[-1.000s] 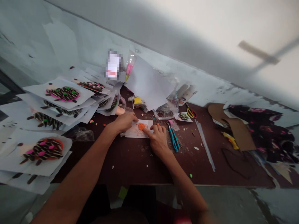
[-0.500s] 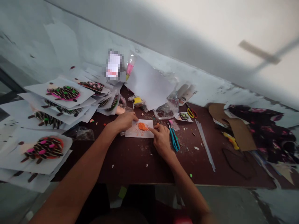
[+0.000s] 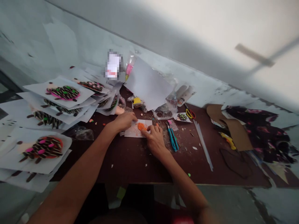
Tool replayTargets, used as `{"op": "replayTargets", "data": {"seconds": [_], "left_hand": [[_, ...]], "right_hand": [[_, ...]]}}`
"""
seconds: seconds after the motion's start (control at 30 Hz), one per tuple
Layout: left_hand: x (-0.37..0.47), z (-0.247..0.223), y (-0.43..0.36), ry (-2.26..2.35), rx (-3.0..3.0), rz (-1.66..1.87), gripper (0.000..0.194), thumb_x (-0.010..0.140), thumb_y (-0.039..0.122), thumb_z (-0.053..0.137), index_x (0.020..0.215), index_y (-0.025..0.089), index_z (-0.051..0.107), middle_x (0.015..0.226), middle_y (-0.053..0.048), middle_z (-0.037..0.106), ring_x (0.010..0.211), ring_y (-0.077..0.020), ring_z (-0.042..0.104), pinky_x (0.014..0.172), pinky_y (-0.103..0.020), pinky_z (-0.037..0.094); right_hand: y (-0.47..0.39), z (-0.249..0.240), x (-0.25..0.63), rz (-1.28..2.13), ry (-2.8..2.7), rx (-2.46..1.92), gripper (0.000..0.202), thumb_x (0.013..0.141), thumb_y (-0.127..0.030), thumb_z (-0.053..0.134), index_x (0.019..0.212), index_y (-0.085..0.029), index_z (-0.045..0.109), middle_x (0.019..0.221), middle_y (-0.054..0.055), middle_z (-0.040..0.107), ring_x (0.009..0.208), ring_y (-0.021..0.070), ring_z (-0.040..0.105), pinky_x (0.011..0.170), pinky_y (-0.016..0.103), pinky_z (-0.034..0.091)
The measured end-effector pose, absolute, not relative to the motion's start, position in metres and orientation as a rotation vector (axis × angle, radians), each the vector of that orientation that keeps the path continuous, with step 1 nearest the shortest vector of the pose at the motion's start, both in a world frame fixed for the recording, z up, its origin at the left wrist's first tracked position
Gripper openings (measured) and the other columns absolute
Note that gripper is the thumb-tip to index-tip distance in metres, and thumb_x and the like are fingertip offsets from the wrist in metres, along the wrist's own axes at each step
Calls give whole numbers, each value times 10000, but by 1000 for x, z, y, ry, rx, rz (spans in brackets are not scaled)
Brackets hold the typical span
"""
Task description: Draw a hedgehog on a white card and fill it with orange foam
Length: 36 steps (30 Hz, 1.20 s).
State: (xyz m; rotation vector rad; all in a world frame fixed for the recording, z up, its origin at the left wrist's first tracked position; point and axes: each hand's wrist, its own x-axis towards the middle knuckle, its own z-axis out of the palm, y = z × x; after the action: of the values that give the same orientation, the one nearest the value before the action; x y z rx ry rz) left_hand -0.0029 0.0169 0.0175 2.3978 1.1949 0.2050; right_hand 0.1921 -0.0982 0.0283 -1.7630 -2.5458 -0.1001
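Observation:
On the table lies a small white sheet [image 3: 132, 133] with an orange outline drawing. A flattened lump of orange modelling clay [image 3: 141, 126] is stuck on the drawing. My left hand [image 3: 123, 121] rests at the sheet's upper left corner, index finger stretched onto the paper, the other fingers partly hidden. My right hand [image 3: 154, 138] covers the sheet's right side, its index fingertip touching the clay's lower right edge and its other fingers apart. Just right of it lie teal-handled scissors or pliers [image 3: 173, 140], the exact kind unclear.
Stacked papers with clay hedgehogs [image 3: 64, 93] fill the left side. Behind are a blank white sheet [image 3: 149, 82] and plastic bags. To the right lie yellow-and-red scissors [image 3: 190, 112], clear glue sticks [image 3: 203, 146], a yellow glue gun [image 3: 228, 140], cardboard [image 3: 239, 132] and dark floral cloth [image 3: 271, 130].
My right hand has shifted left, its index finger going from the clay's right tip to its lower right edge. My left hand stays at the sheet's corner.

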Motion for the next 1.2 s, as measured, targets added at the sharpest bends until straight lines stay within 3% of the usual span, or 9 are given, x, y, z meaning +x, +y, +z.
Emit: {"op": "replayTargets", "data": {"seconds": [0.23,0.47,0.73,1.0,1.2], "left_hand": [[-1,22,14,1235,2418,171,531,768,-14,472,1153,232,741,1226,-49,694,1051,-196,636,825,-250,443],[0,23,13,1247,2400,163,525,773,-12,480,1161,229,740,1248,-60,680,1068,-216,637,838,-271,442],[-1,19,15,1235,2415,163,539,773,-10,469,1178,230,733,1257,-57,684,1074,-210,639,820,-266,444],[0,22,14,1223,2434,147,541,748,-19,476,1150,223,745,1246,-71,684,1077,-224,638,782,-271,442],[0,19,13,1222,2441,180,518,750,2,494,1143,225,745,1231,-70,687,1078,-221,633,794,-262,448]], "right_hand": [[-99,23,207,-23,-2384,-1757,573,914,-21,457,1314,-376,663,1095,72,585,1021,230,465,970,387,308],[-88,30,198,-218,-2551,-1818,477,968,-121,484,1352,-369,620,1149,98,576,1021,255,438,941,403,284],[-87,38,192,-323,-2640,-1812,410,974,-136,460,1330,-262,620,1104,115,594,1019,260,438,1000,430,255],[-83,27,206,-32,-2405,-1908,468,935,-67,490,1252,-337,705,1113,86,609,1015,236,471,898,371,294],[-79,30,201,-181,-2405,-1862,488,944,-82,499,1307,-361,666,1186,99,574,1019,242,448,921,390,277]]}}
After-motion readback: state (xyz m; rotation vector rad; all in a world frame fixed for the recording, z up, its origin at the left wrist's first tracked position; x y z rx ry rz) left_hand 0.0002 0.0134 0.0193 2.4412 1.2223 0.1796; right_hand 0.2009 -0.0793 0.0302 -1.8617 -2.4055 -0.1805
